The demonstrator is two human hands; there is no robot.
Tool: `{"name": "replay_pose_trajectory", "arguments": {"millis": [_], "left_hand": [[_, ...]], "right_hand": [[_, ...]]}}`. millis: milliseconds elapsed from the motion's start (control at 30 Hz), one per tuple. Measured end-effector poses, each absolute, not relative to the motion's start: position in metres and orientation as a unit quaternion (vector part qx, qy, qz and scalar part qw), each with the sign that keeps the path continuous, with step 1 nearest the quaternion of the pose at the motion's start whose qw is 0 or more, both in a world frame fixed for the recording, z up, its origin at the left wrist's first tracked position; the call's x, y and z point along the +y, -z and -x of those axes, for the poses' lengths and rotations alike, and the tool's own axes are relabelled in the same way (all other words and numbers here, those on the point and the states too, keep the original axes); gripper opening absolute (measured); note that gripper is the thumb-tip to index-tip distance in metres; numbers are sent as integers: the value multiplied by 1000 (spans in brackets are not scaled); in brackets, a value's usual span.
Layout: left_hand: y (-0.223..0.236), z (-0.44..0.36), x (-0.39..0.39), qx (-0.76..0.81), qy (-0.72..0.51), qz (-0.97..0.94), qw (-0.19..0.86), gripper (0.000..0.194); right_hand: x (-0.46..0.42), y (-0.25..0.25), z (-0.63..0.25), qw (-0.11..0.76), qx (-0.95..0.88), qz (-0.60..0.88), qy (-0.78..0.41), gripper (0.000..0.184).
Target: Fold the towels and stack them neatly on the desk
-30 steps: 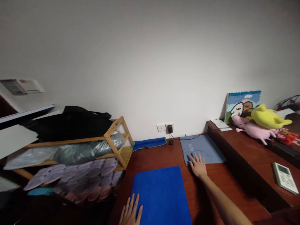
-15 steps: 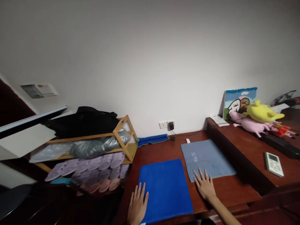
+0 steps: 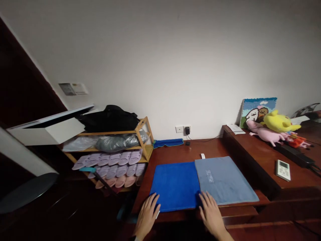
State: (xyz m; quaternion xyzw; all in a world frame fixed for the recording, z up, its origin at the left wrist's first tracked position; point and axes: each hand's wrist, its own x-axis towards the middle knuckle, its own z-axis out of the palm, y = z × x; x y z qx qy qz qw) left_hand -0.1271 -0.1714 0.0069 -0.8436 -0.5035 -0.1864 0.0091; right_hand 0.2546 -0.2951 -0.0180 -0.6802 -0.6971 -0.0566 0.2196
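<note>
A bright blue cloth [image 3: 177, 184] lies flat and spread out on the brown wooden table. Against its right side lies a grey-blue towel [image 3: 223, 179] with pale lettering and a small white tag at its far edge. My left hand [image 3: 148, 214] rests palm down at the blue cloth's near left corner, its fingertips touching the cloth. A bit of white tag shows beside that thumb. With fingers outstretched, my right hand [image 3: 211, 212] is at the near edge where the two cloths meet. Neither hand grips anything.
A rolled blue cloth [image 3: 168, 143] lies by the wall below a plugged-in adapter [image 3: 187, 130]. On the left, a wooden rack [image 3: 144, 134] carries several slippers and a black bag [image 3: 110, 118]. The raised surface at right bears plush toys [image 3: 278, 122] and a white remote [image 3: 283, 170].
The blue cloth has shifted away from the table's near edge, and the two cloths now meet side by side. My right hand has come nearer and left. The view has turned slightly left.
</note>
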Motion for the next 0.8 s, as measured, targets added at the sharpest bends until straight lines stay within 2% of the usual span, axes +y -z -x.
{"name": "replay_pose_trajectory", "arguments": {"millis": [100,200,300,433,533,633,800], "left_hand": [[4,147,-195,-489,177,854,10,53],[10,155,-198,-475,179,861,38,51],[6,160,-194,-452,203,866,70,48],[-19,179,-199,-422,246,869,84,41],[-59,194,-209,-426,283,857,67,37],[-118,194,-220,-462,338,819,32,36],[-221,150,-236,-494,429,756,-26,39]], "right_hand": [[-292,23,-229,216,-757,611,79,62],[-290,32,-218,224,-753,609,109,64],[-291,25,-219,239,-748,612,89,54],[-301,-16,-224,254,-765,592,19,45],[-311,-67,-232,293,-769,567,-21,48],[-317,-127,-249,363,-749,554,-35,41],[-333,-216,-300,474,-719,506,45,29]]}}
